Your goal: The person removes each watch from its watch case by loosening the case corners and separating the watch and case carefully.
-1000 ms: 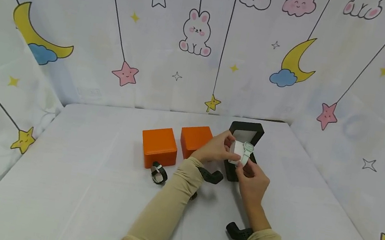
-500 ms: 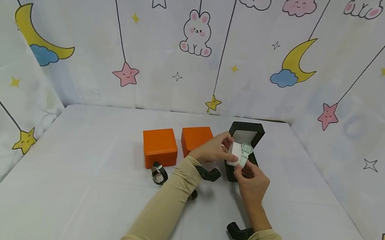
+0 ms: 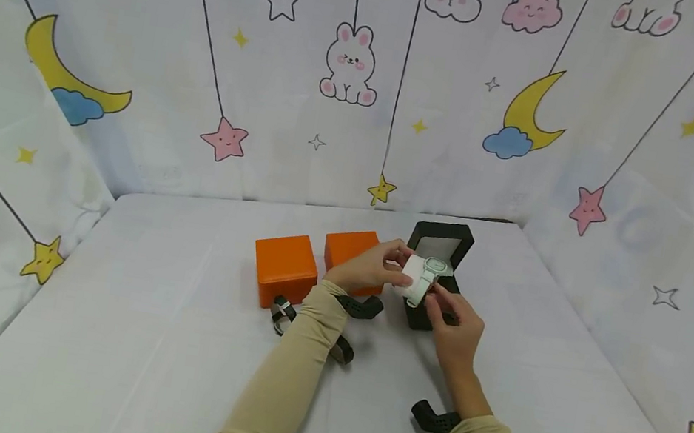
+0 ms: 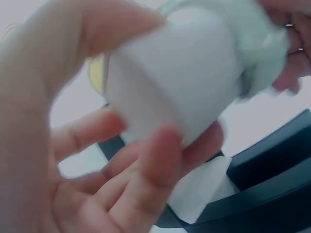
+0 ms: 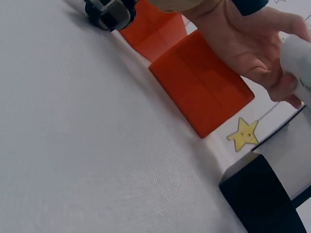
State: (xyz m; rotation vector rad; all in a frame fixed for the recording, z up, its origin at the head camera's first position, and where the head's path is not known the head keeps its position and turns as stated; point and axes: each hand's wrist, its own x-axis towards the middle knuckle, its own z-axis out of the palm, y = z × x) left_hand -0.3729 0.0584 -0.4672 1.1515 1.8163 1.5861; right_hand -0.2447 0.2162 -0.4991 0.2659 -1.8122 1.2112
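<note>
A pale mint-green watch (image 3: 426, 279) is wrapped around a white cushion (image 3: 412, 268). My left hand (image 3: 368, 267) grips the cushion by its left end, thumb on one side and fingers on the other. In the left wrist view the cushion (image 4: 170, 73) fills the middle, blurred, with the watch at its right end. Close to the watch's right side is my right hand (image 3: 456, 330), its thumb and forefinger apart; whether a fingertip touches the strap is unclear. Behind and below the watch stands a black watch box (image 3: 460, 242), its lid raised, showing a light lining.
Two orange boxes, one on the left (image 3: 285, 267) and one partly behind my left hand (image 3: 346, 242), stand left of the black box. A black-strapped watch (image 3: 282, 313) lies before the left one. Another dark watch (image 3: 342, 350) shows beside my left forearm. All rest on a white-covered table (image 3: 163, 368).
My left hand has drawn the cushion and watch leftward and tilted them, away from the right hand. The right hand stays nearly in place, its fingers looser than before.
</note>
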